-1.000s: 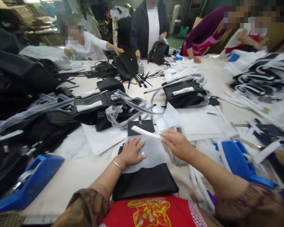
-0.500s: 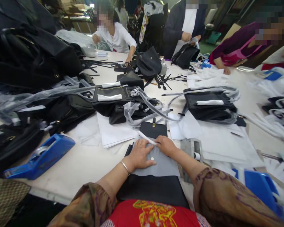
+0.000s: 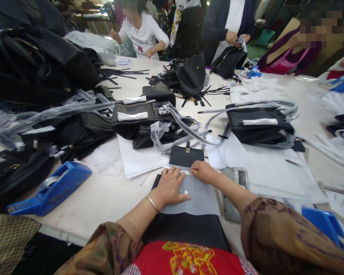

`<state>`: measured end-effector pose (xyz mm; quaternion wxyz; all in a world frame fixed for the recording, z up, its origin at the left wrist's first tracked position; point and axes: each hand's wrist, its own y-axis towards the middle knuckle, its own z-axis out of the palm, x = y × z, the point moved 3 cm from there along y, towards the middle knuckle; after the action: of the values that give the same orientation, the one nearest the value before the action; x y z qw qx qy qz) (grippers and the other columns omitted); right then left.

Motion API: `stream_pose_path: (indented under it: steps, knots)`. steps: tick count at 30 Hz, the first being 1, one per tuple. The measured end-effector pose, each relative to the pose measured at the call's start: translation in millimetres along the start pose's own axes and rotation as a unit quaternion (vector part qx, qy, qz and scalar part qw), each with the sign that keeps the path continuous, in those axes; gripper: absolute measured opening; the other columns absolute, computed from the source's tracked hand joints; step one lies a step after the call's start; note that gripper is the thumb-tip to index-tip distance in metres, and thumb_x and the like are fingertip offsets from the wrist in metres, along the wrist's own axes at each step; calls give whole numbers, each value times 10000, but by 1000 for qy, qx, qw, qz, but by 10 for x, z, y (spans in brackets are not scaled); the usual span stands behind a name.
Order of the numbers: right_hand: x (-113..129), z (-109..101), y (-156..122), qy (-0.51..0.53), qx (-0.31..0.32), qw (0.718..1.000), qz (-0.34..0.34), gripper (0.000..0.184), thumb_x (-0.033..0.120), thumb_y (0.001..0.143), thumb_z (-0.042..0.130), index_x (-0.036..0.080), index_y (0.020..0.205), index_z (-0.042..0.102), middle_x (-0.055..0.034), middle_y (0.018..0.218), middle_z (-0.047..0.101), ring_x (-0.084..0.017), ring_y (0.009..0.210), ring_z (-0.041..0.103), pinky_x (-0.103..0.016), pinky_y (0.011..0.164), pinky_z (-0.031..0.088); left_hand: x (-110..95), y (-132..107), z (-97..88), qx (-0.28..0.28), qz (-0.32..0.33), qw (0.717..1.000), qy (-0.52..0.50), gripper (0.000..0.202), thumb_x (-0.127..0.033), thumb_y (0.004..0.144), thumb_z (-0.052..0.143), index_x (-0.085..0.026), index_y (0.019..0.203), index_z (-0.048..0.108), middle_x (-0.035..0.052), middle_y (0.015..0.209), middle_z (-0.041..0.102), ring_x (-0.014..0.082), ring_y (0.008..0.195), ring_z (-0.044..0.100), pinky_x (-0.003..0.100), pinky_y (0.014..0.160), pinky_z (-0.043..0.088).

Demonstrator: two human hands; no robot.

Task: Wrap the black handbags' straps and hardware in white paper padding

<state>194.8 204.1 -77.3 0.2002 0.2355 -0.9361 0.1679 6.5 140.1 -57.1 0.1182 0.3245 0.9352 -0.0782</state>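
"Black bag, quick: where was it?"

"Six o'clock of the view, flat on the table, right up against the red apron. A clasped flap lay at twelve o'clock of it. The translucent sheet covered the stretch between, so I couldn't tell if they were joined."

"Hands?"

"Left hand: grasping nothing, palm down, fingers spread over the sheet's left part. Right hand: two o'clock from the left, fingertips pinching the white strip near the sheet's far edge. Left fingertips reached the strip's other side."

"Strip stuck down or loose?"

"Couldn't tell. Fingers hid both ends."

"Doing that step well?"

"My call: it wanted the left palm firm so the sheet didn't creep, the strip square to the sheet's edge, and even pressure from both sets of fingertips. Pulling at the right end would likely have skewed it or puckered the sheet, which looked thin."

"Anything close by?"

"Grey metal block at three o'clock of the sheet, partly under the right forearm; elbow room looked tight there. Blue tape dispenser at nine, well apart. White papers at ten. Next."
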Motion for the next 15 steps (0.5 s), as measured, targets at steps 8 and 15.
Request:
stream_pose_path:
  steps: [8, 15]
  knots:
    - [-212, -348, 652, -64, -61, 977, 197, 482, 411, 861, 613, 93, 1222, 587, -203, 1204, 635, -303, 1121, 583, -387, 951, 427, 16, -10, -4, 1, -1, 1000, -7, 967, -835, 692, 515, -196, 1415, 456, 170, 1449, 440, 398, 1328, 333, 561, 1087, 232]
    - [37, -636, 585, -71, -161, 966, 187, 444, 504, 812, 620, 173, 1105, 653, -131, 1114, 669, -287, 1087, 596, -374, 913, 452, 27, -11, -7, -4, 1, 1000, -8, 959, -832, 693, 516, -189, 1404, 468, 176, 1438, 442, 396, 1313, 344, 571, 1083, 235]
